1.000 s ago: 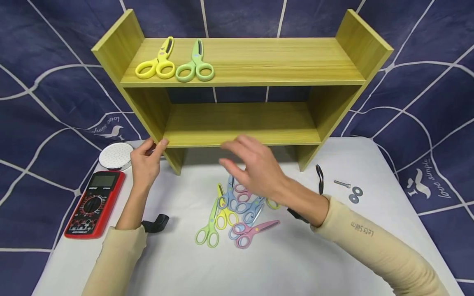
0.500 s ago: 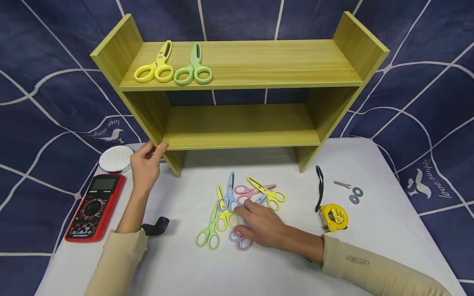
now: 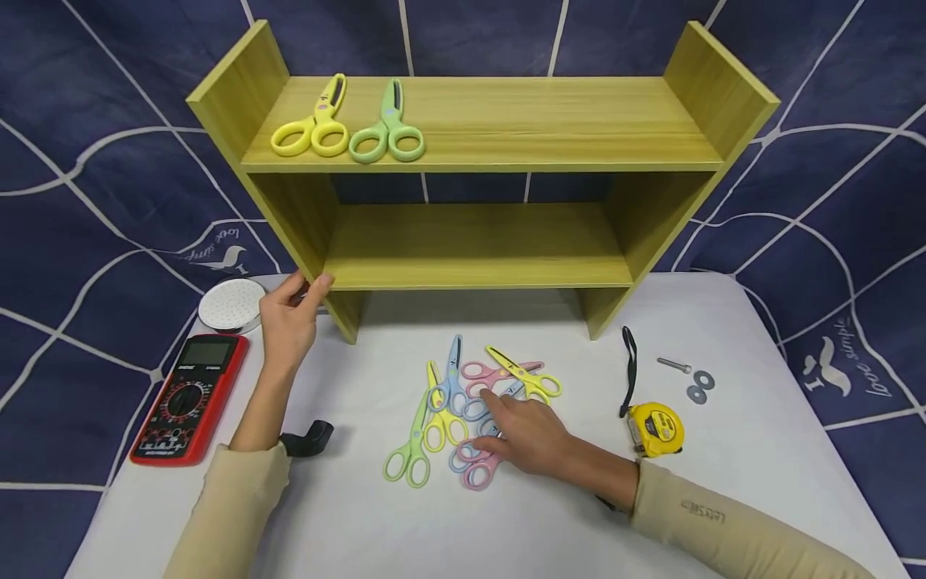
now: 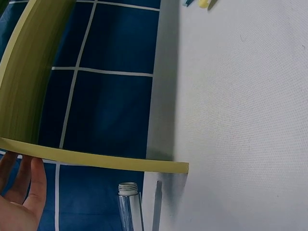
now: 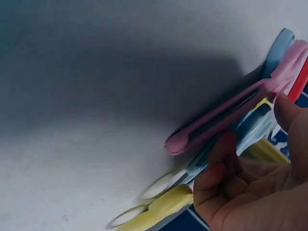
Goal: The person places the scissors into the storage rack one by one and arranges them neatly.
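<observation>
Presently the pile of scissors (image 3: 473,410) lies under the right hand (image 3: 531,438), whose curled fingers pinch one pair; isolating its handle first would avoid dragging neighbours. Further left, the left hand (image 3: 288,322) grips the shelf (image 3: 477,273) corner, steadying it.

The right hand (image 3: 528,438) hides part of the scissors pile (image 3: 463,406); its grip cannot be told

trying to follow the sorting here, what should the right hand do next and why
Probably close the fingers on one pair from the pile of scissors and lift it. The right hand rests on the pile, two pairs already lie on the top shelf, and the left hand grips the shelf's side.
</observation>
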The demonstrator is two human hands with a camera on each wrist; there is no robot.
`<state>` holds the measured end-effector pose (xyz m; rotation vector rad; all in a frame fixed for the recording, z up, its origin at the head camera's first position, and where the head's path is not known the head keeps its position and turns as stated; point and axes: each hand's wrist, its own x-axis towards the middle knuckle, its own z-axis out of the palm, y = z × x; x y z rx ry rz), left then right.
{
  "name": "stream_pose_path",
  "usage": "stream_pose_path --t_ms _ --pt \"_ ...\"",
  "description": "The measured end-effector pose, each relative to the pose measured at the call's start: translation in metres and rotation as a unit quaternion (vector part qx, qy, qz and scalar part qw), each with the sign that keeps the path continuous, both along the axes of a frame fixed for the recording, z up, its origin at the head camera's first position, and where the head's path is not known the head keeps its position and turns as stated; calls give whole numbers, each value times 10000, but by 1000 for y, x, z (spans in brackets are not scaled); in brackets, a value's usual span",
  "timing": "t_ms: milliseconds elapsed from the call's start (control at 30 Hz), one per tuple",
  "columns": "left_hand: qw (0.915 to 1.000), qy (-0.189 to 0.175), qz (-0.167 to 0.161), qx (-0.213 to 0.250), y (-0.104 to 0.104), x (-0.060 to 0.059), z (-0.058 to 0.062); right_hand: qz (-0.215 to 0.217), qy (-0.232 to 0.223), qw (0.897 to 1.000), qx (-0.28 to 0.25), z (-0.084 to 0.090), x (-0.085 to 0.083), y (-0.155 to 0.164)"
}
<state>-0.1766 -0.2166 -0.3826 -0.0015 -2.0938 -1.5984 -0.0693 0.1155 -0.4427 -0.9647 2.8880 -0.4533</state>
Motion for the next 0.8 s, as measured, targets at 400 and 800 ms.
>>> stream_pose_path --t_ms 400,800 --pt "9998 -79 45 -154 11 13 22 -133 -712 9972 204 5 -5 -1" --pt "9995 -172 71 -263 18 18 29 -346 -1316 9901 328 12 -8 -1"
